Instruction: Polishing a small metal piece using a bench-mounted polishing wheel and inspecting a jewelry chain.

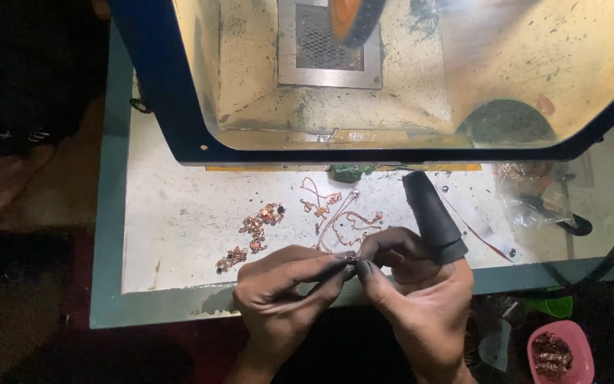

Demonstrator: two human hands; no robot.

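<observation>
Your left hand (278, 284) and right hand (421, 291) meet at about 6 o'clock in the head view, over the near edge of the desk (172, 213). Between the blackened fingertips of both hands sits a small copper-coloured jewellery piece (352, 260). Your left grip is narrow, thumb and forefinger pinched on the piece from 9 o'clock; your right grip is pinched on it too, from 3 o'clock. How much of the piece lies inside the pinch you cannot tell, since the fingers hide most of it.

Your right thumb wears a black finger guard (431, 217), which stands up toward 12 o'clock, clear of the pinch.

On the white desk top, just beyond your hands toward 12 o'clock, lie thin copper chains (339, 213) in loose loops. At 10 o'clock from your hands lies a scatter of small ornament pieces (254, 227), well apart from the chains.

Farther toward 12 o'clock stands the polishing machine hood (406, 78), with a dusty clear shield in a dark blue frame and a metal grille (321, 43) inside it.

At 2 o'clock lies a crumpled clear plastic bag (534, 192), and at 5 o'clock, below the desk edge, a pink bowl (561, 354) with dark reddish pieces inside.
</observation>
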